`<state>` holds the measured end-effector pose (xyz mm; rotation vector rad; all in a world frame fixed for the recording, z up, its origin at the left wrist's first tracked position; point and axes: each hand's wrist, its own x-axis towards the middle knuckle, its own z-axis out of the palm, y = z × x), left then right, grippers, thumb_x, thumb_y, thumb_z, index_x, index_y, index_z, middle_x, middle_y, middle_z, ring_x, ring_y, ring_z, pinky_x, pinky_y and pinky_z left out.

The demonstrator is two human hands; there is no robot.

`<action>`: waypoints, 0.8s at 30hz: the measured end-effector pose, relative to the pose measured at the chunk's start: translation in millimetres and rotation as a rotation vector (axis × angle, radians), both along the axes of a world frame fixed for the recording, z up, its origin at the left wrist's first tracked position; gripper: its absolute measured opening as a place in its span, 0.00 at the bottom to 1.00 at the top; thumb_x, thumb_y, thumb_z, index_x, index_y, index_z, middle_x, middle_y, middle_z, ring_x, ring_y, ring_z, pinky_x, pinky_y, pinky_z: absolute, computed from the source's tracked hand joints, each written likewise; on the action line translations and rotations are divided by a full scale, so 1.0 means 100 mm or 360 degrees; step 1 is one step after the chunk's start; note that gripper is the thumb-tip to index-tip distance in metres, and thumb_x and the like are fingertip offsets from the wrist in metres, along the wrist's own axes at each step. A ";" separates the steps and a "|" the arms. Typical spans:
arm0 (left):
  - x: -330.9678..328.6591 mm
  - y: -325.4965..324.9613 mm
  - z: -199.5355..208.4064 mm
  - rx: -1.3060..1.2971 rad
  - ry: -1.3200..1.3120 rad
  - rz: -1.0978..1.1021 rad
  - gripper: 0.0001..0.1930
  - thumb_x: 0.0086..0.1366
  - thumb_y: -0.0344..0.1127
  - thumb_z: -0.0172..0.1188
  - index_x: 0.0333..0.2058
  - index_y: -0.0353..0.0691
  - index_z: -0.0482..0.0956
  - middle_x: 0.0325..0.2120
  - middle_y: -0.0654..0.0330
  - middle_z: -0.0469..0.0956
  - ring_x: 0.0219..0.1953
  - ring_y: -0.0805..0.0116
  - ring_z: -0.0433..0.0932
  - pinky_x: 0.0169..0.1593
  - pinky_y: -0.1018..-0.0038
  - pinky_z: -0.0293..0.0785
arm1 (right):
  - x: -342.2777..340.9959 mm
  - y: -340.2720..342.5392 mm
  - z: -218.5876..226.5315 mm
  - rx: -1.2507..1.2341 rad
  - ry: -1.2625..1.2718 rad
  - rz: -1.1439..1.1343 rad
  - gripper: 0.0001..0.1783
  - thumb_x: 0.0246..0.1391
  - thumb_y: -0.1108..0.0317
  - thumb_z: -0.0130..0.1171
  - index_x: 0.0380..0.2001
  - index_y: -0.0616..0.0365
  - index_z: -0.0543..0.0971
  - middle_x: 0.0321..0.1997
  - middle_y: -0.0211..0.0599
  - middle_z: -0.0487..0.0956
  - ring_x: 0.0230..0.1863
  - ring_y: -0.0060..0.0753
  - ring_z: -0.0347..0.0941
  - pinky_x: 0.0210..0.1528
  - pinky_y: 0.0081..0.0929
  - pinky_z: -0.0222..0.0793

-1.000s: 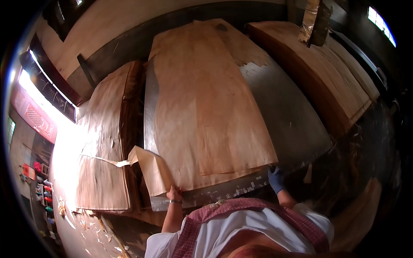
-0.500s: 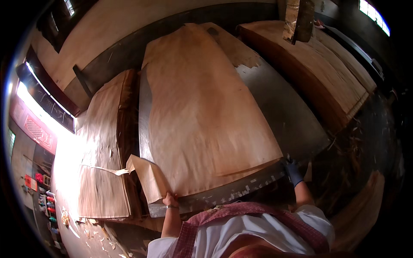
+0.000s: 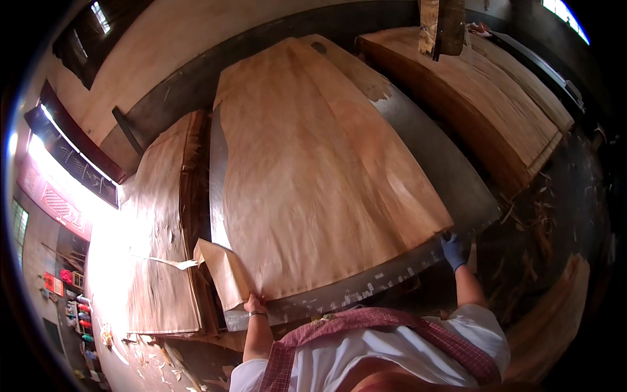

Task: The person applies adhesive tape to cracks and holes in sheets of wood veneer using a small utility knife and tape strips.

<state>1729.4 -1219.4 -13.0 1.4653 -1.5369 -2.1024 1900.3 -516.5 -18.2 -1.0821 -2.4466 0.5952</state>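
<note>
A large tan wood veneer sheet lies over a grey metal-topped table. My bare left hand is closed on the sheet's near left corner, beside a narrow folded strip of veneer that hangs over the left edge. At the near right corner, my right hand, in a blue glove, grips the sheet's edge; its fingertips are partly hidden. Soft ripples run lengthwise along the sheet's right half. Beneath its far right side, another veneer piece with a ragged end shows.
A tall stack of veneer stands close on the left, and another stack on the right. A post-like piece hangs over the right stack. Veneer scraps litter the floor, and a curved veneer piece lies at lower right.
My right hand has moved slightly right with the veneer's corner. The sheet's right edge has spread outward, covering more of the metal top. My left hand has stayed at its corner.
</note>
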 end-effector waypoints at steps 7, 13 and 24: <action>0.03 -0.13 -0.07 -0.0010 -0.0008 0.0000 0.06 0.62 0.34 0.62 0.33 0.40 0.76 0.23 0.64 0.74 0.20 0.68 0.73 0.19 0.72 0.76 | -0.02 0.39 0.05 -0.0127 -0.0060 -0.0016 0.28 0.50 0.44 0.64 0.38 0.60 0.76 0.36 0.54 0.81 0.41 0.59 0.77 0.42 0.47 0.74; 0.05 -0.28 -0.12 -0.0050 -0.0020 0.0008 0.08 0.63 0.34 0.62 0.36 0.37 0.75 0.25 0.62 0.74 0.21 0.67 0.74 0.19 0.73 0.77 | -0.01 0.59 0.11 -0.0147 -0.0214 0.0046 0.29 0.52 0.45 0.62 0.43 0.60 0.73 0.42 0.54 0.80 0.47 0.58 0.75 0.47 0.49 0.72; 0.01 -0.19 -0.13 0.0004 -0.0001 -0.0021 0.10 0.62 0.37 0.63 0.37 0.39 0.77 0.29 0.62 0.76 0.25 0.67 0.76 0.20 0.72 0.78 | 0.77 1.47 -0.02 -0.0329 -0.0095 -0.0111 0.18 0.52 0.55 0.65 0.35 0.59 0.78 0.28 0.39 0.79 0.29 0.39 0.77 0.34 0.37 0.73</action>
